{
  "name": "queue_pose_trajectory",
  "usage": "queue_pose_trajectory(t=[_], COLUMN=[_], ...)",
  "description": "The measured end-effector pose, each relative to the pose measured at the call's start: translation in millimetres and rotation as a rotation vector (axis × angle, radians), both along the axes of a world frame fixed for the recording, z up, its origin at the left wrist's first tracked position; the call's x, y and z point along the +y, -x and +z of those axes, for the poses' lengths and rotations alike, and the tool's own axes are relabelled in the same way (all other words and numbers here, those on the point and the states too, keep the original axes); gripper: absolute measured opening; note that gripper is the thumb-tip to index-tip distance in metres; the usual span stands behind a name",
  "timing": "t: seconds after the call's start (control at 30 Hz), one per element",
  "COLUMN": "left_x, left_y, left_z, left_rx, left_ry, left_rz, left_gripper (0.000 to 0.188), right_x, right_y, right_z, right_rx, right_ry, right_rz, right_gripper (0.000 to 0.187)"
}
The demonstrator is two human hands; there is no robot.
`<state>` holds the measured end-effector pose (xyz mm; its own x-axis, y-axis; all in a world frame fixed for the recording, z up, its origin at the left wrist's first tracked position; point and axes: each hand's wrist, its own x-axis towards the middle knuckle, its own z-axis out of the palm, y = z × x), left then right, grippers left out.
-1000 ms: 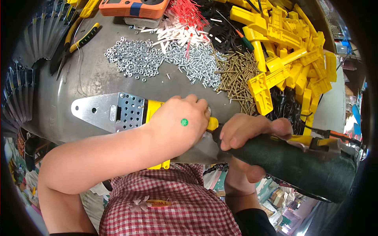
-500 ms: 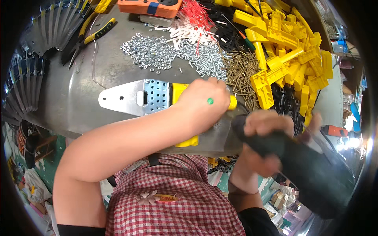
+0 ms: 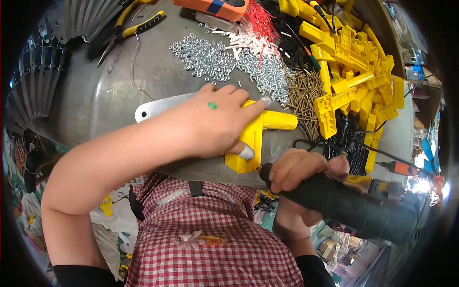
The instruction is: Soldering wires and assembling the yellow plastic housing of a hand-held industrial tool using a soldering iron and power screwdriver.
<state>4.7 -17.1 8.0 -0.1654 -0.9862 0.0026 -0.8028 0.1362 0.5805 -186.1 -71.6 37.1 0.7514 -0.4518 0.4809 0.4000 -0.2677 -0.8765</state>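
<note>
My left hand [image 3: 213, 122] grips a yellow plastic handle housing [image 3: 248, 143] on the bench, thumb at the near side and fingertips at the far side. A flat silver metal plate [image 3: 153, 109] with a rounded, holed end extends left from under my forearm; the rest of it is hidden. In my right hand [image 3: 299, 170] is a dark electric screwdriver [image 3: 368, 203], lying nearly level with its nose pointing left. Its tip is right at the near right edge of the housing; whether it touches, I cannot tell.
Beyond my hands lie piles of nuts [image 3: 203, 57], silver screws [image 3: 263, 74] and brass-coloured screws [image 3: 306, 98]. Yellow plastic parts [image 3: 354, 67] heap up at the right, black cables [image 3: 346, 141] below them. Pliers [image 3: 126, 33] and fanned metal plates [image 3: 38, 81] sit at the left.
The screwdriver has swung left, its tip now beside the housing. My left hand has turned and spread over the housing, and my forearm now covers most of the metal plate. The view has shifted slightly.
</note>
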Motion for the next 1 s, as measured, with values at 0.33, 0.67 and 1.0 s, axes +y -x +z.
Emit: queue_pose_trajectory(t=[0.33,0.67,1.0], left_x=[17,25,35], left_y=[4,-9,5], left_z=[-11,-18,-27], left_rx=[-0.039,-0.072,-0.176], left_ry=[0.056,0.262,0.303], left_rz=[0.088,-0.005,0.137], left_gripper=[0.082,0.080,0.069], right_x=[22,27,1], right_y=[1,-11,-25], right_z=[-5,-3,-5], right_rx=[0.040,0.002,-0.030], right_ry=[0.079,0.075,-0.009], right_rz=[-0.218,-0.050,0.254], right_gripper=[0.082,0.063,0.068])
